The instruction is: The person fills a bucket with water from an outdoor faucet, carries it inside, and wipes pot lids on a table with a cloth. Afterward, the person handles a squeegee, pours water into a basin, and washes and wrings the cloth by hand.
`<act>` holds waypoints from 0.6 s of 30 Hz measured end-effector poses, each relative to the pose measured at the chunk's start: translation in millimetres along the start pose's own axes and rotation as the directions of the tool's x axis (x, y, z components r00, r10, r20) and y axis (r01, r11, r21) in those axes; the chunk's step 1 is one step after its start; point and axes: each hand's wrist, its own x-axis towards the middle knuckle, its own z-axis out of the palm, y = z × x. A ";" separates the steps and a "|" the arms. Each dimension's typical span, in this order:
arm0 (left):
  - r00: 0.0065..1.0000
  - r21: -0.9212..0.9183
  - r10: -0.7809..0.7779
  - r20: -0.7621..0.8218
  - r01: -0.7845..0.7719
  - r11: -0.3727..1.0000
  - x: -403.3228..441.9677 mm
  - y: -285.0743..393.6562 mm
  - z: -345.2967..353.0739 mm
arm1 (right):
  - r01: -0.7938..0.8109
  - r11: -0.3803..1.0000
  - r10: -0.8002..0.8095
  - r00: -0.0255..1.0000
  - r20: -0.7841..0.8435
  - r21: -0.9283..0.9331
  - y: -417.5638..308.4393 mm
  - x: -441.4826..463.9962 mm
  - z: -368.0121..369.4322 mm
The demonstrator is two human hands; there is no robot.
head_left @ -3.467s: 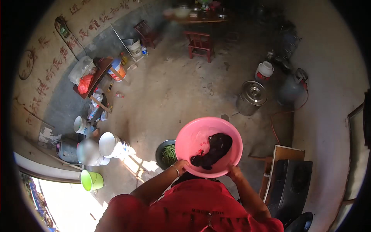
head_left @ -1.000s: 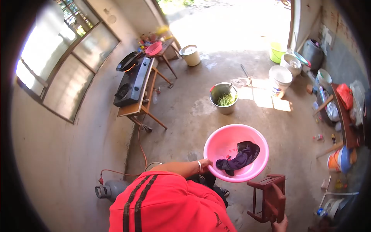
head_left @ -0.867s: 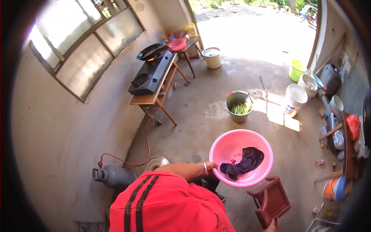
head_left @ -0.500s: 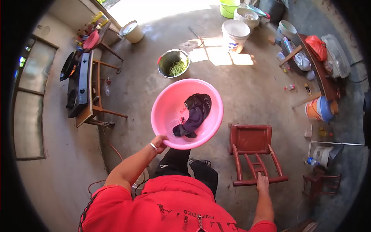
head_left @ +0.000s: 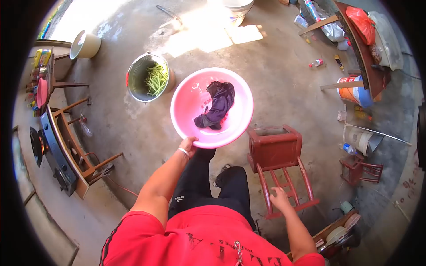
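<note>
My left hand [head_left: 188, 146] grips the near rim of a pink plastic basin [head_left: 184, 106], thumb at the edge, and carries it above the floor. Inside the basin a dark purple garment [head_left: 217, 104] lies bunched up, with a little water and red print on the bottom. To the right is a red-brown wooden chair [head_left: 275, 148], its slatted back towards me. Over that back hangs my right hand [head_left: 279, 197], fingers apart and holding nothing; whether it touches the slats I cannot tell.
A metal bucket [head_left: 136, 84] of green pods stands left of the basin. At the left are a gas stove [head_left: 52, 137] on a wooden table and a pale bucket [head_left: 85, 46]. A cluttered table [head_left: 372, 84], bottles and a small stool [head_left: 353, 170] line the right side.
My right hand has let go of the chair's top rail and its fingers have opened. The chair appears turned or tilted differently. My view has shifted, with the basin still in my left hand.
</note>
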 end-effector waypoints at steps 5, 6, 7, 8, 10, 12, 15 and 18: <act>0.994 0.075 0.065 -0.090 -0.059 0.995 71.1 36.3 45.6 | 0.221 0.969 -0.208 0.970 -0.123 0.107 -111.7 113.5 -54.7; 0.987 0.138 0.114 -0.111 -0.098 0.986 75.4 45.9 58.6 | 0.241 0.962 -0.223 0.965 -0.139 0.130 -125.4 134.5 -63.6; 0.982 0.174 0.126 -0.138 -0.101 0.980 79.4 55.5 70.6 | 0.266 0.957 -0.250 0.958 -0.141 0.114 -138.0 153.4 -74.8; 0.983 0.161 0.115 -0.141 -0.092 0.983 83.3 63.7 79.0 | 0.278 0.954 -0.263 0.956 -0.134 0.113 -146.6 171.5 -84.0; 0.976 0.246 0.123 -0.180 -0.077 0.966 97.8 71.3 94.3 | 0.322 0.944 -0.311 0.942 -0.124 0.076 -153.3 210.0 -98.5; 0.964 0.249 0.197 -0.181 -0.149 0.957 119.9 64.0 100.1 | 0.338 0.940 -0.331 0.937 -0.111 0.048 -159.2 246.8 -113.7; 0.966 0.260 0.155 -0.207 -0.099 0.960 150.1 53.2 111.5 | 0.374 0.927 -0.374 0.927 -0.027 -0.016 -158.6 312.1 -126.2; 0.946 0.309 0.211 -0.245 -0.130 0.942 184.2 29.2 132.7 | 0.474 0.875 -0.475 0.880 0.012 -0.097 -144.0 390.4 -131.3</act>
